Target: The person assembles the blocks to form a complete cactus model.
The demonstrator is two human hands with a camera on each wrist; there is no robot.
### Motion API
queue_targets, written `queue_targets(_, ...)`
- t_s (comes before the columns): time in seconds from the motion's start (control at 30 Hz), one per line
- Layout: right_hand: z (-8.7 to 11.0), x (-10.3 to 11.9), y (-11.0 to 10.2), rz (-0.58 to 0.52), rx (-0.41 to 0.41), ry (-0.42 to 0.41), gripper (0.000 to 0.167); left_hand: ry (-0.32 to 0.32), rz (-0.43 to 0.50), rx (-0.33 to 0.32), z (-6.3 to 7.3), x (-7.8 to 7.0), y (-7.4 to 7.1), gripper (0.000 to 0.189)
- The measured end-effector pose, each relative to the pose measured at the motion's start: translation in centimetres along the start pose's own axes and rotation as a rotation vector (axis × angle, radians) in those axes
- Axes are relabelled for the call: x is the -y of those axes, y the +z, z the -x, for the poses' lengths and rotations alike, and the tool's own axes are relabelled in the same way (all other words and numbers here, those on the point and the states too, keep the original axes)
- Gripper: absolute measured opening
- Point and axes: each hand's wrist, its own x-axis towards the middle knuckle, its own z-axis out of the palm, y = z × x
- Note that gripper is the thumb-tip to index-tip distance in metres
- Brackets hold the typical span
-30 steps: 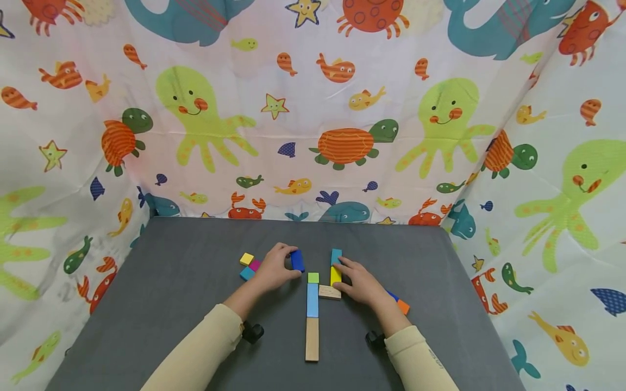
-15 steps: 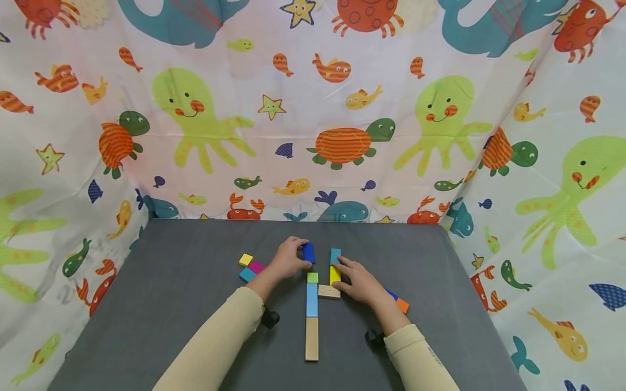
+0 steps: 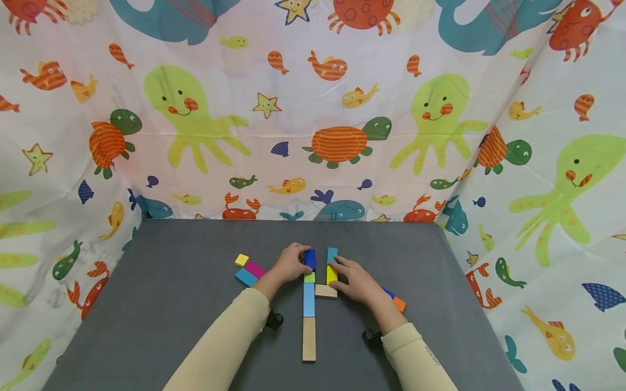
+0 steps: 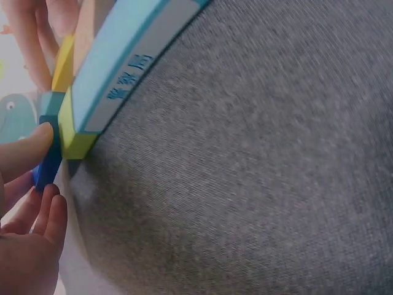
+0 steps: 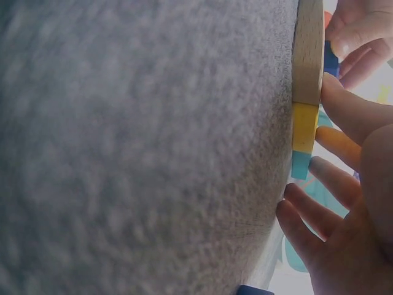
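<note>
My left hand (image 3: 289, 264) pinches a dark blue block (image 3: 310, 258) between thumb and fingers, at the far end of a small green block (image 3: 309, 278). Nearer me, a light blue block (image 3: 309, 301) and a long plain wooden block (image 3: 309, 339) continue that line. A short wooden block (image 3: 326, 292) lies crosswise at its right side. From there a yellow block (image 3: 331, 275) and a teal block (image 3: 332, 255) run away from me. My right hand (image 3: 357, 281) rests spread beside these two, its fingertips (image 5: 325, 132) touching the yellow one's side.
To the left lie a small yellow block (image 3: 242, 260), a magenta block (image 3: 255, 269) and a blue block (image 3: 246, 277). Partly behind my right wrist are an orange block (image 3: 399, 303) and a blue one (image 3: 388, 292). A patterned sea-animal curtain (image 3: 293, 136) surrounds the grey table (image 3: 195, 304).
My left hand has carried the dark blue block rightwards, then back toward me, up to the green block's far end. My right hand has stayed beside the yellow and teal blocks.
</note>
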Motion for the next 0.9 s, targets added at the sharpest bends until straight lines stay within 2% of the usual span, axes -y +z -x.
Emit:
queue_targets(0.23,0.0,0.0,-0.1,-0.002,0.002,-0.001,0.063,0.000,0.002,0.042,0.0,0.8,0.0,0.062)
queue_targets(0.43,0.0,0.0,-0.3,-0.001,0.005,-0.011,0.063,0.027,-0.015,0.074,0.2,1.6,0.1,0.074)
queue_targets(0.77,0.0,0.0,-0.1,0.000,0.001,-0.001,0.064,0.025,0.031,0.080,0.5,2.0,0.3,0.076)
queue_targets(0.9,0.0,0.2,-0.1,-0.001,0.006,0.000,0.064,0.088,0.038,0.070,0.8,2.5,0.1,0.075)
